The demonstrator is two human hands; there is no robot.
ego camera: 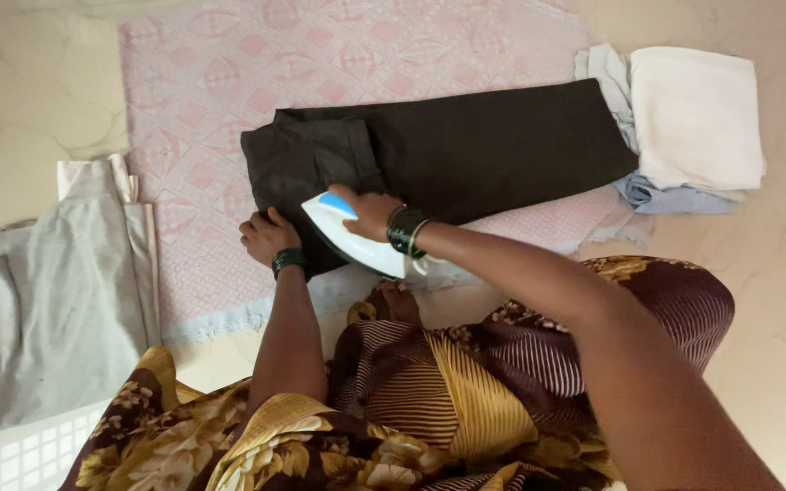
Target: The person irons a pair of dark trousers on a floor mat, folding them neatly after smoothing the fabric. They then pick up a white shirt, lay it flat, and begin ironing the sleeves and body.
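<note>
Black trousers (466, 145) lay folded lengthwise across a pink patterned cloth (229, 82), which was spread on a pale marbled floor (29, 82); the waistband end pointed toward the person and the legs ran off to the right. That pink cloth was the largest thing in view, covering the middle of the floor, with its pale hem just in front of the person's knees. A grey garment (56, 300) lay flat on the floor to the left, its edge touching the cloth's side. At the right, a stack of folded laundry (693, 118), white on top with light blue beneath, sat against the trouser legs' end. A white iron with a blue patch (347, 232) rested on the waistband end of the trousers. The right hand (370, 211) had its fingers curled over the iron's top, gripping it, dark bangles at the wrist. The left hand (266, 235) pressed on the trousers' edge just beside the iron, fingers bent and close together, holding the fabric flat, a dark band on its wrist.
</note>
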